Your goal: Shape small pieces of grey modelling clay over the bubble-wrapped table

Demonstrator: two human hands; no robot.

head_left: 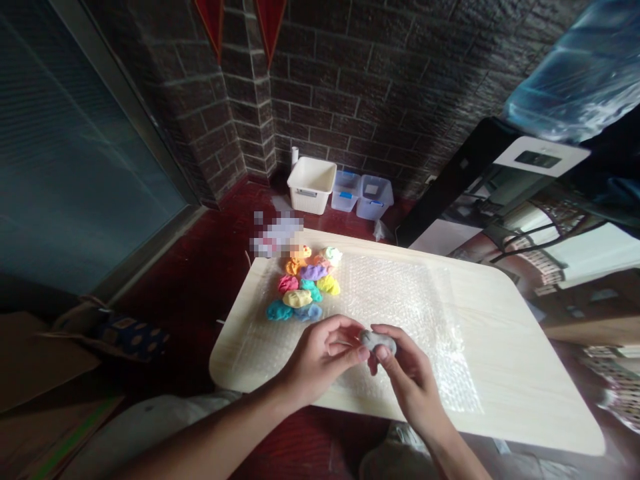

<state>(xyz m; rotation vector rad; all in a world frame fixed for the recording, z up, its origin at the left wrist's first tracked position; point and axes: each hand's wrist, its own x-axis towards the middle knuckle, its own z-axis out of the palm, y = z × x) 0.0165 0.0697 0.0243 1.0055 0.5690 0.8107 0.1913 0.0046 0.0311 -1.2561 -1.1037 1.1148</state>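
Grey oblong lump [379,341], rounded ends, pinched in the right hand [411,365]; left hand [323,352] half-curled at its end, contact unclear

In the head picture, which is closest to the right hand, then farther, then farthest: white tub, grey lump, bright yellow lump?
1. Grey lump: in the right hand.
2. Bright yellow lump: ahead, to the left.
3. White tub: on the floor, beyond the table.

Indoor rm, home/office unclear; brick wall [345,87]; water dispenser [563,157]; stor. bins [310,200]; tbl [520,360]
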